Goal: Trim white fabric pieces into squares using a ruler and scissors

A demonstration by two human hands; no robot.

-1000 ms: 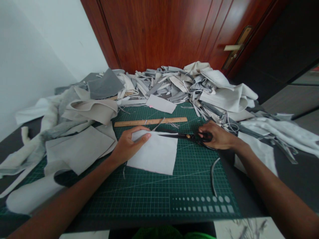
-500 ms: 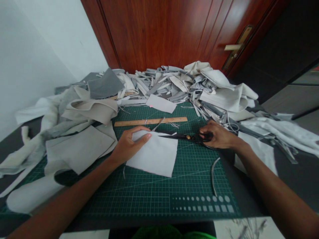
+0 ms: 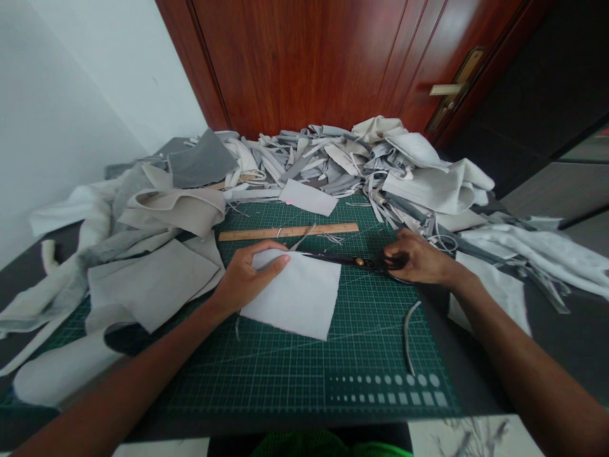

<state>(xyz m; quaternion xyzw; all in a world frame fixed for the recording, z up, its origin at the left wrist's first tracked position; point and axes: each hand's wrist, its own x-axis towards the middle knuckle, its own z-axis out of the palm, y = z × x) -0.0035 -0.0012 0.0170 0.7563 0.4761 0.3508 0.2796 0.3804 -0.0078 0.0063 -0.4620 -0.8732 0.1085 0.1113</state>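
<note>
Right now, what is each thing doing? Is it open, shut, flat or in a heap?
Left hand, resting on the cloth, fingers spread.
White cloth, lying flat under the left hand.
Right hand, curled around the scissors.
Scissors, held, blades along the cloth's top edge; cannot tell how open.
Ruler, lying flat.
Cutting mat, lying flat.
Scrap pile, heaped up.
Door, looks shut.

A dark green cutting mat (image 3: 366,374) is showing a fine pale grid, while the fabric square (image 3: 290,295) on it is reading as white, or perhaps very pale grey in this dull light. The scissors (image 3: 342,259) are gleaming black, the ruler (image 3: 285,232) is showing honey-tan wood, and the scrap heap (image 3: 323,158) is running through greys and off-whites before a reddish-brown door (image 3: 304,57).
</note>
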